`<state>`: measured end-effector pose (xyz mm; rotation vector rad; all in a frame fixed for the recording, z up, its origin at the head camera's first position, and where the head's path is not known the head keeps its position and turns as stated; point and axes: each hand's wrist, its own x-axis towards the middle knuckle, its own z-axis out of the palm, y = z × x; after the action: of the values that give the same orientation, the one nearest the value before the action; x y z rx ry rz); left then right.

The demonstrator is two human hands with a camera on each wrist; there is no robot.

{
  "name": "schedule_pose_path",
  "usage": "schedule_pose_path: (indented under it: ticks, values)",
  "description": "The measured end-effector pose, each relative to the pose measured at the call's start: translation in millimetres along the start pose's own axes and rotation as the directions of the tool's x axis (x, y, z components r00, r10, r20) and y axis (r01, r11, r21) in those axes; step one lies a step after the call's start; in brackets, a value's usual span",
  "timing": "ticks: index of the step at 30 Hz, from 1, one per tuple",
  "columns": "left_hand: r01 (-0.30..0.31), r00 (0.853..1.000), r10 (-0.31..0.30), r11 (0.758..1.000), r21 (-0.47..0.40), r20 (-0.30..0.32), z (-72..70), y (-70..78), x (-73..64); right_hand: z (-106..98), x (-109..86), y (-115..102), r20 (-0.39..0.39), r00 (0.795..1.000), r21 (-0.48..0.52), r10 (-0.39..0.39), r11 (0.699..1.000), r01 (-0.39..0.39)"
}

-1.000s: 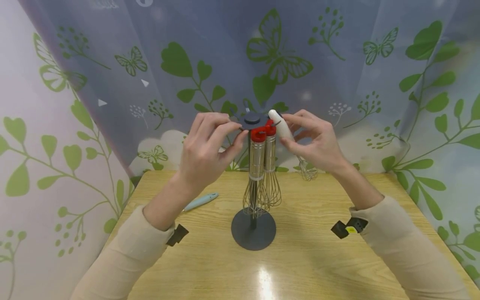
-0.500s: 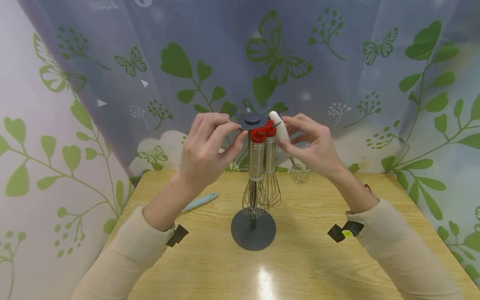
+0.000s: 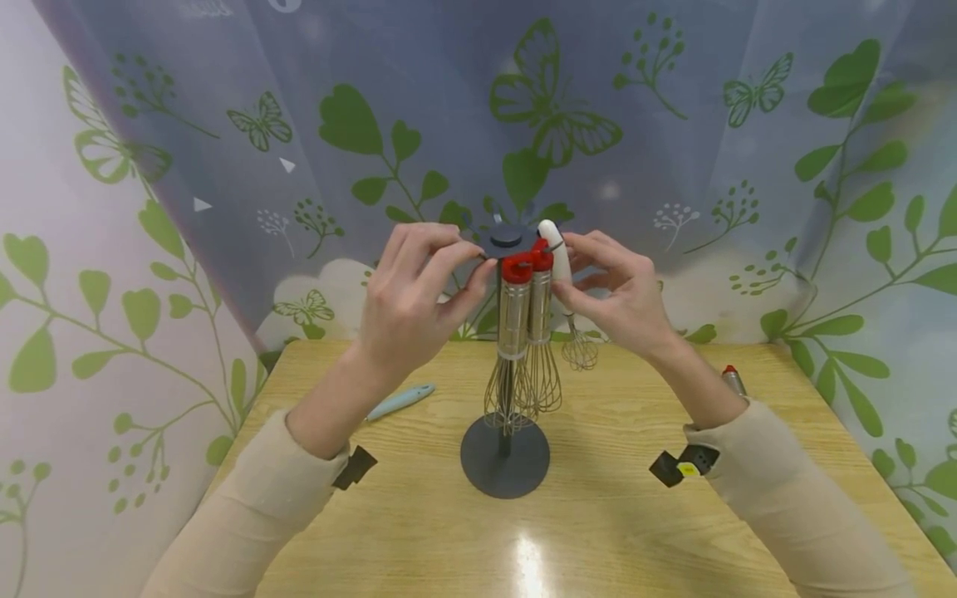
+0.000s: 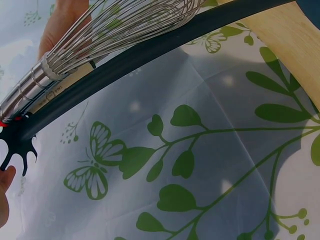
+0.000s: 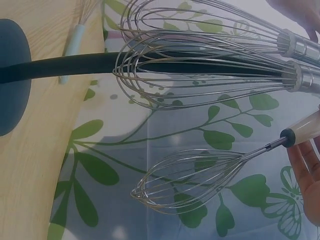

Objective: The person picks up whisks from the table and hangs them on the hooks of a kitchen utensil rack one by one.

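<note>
A dark utensil stand (image 3: 505, 461) with a round base and a hooked top stands upright at the middle of the table. My left hand (image 3: 414, 299) pinches a hook on the left of its top between thumb and fingers. Two steel whisks (image 3: 512, 320) with red hanging loops hang at its front. With fingers and thumb my right hand (image 3: 628, 291) holds the white handle of a smaller whisk (image 3: 555, 253) at the top's right side. A hook tip overlaps the handle's upper end. In the right wrist view this whisk's wires (image 5: 240, 159) hang clear of the two steel whisks.
A whisk with a light blue handle (image 3: 401, 402) lies on the table (image 3: 374, 531), left of the stand. At the right, partly hidden by my forearm, lies a red-topped metal handle (image 3: 734, 380). A patterned curtain (image 3: 419, 66) rises behind the table's back edge.
My right hand has shifted slightly left with the white-handled whisk, whose wires swing in and hang more upright. The red-topped handle at right has come into view. The left hand stays put.
</note>
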<state>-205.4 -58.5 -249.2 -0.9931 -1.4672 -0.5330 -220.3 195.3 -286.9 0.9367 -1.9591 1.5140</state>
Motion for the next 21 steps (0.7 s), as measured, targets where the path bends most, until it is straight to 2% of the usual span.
schedule_pose_path:
  ticks: [21]
  values:
    - [0.018,1.000,-0.018,1.000,-0.002,0.011,1.0,0.3,-0.6,10.3,-4.4,0.1,-0.033,0.999,0.002,0.018,1.000,-0.018]
